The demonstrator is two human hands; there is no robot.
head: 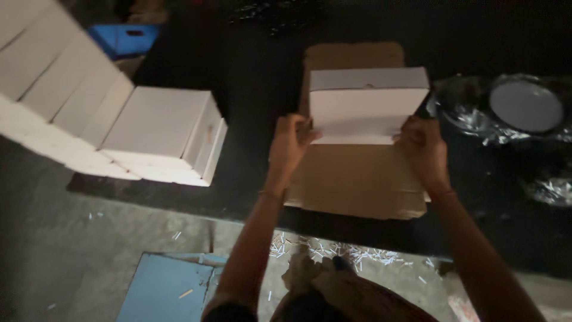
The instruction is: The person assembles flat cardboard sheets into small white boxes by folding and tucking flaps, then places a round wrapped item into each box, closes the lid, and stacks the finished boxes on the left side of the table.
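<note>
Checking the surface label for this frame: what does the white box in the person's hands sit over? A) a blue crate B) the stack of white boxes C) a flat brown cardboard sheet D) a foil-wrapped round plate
C: the white box, gripped by the left hand and right hand, is over the flat brown cardboard sheet lying on the dark table.

A small white box [367, 104] sits a bit past the middle, toward 1 o'clock. It is tipped up on its edge, lid closed, on flat brown cardboard [357, 179].
</note>
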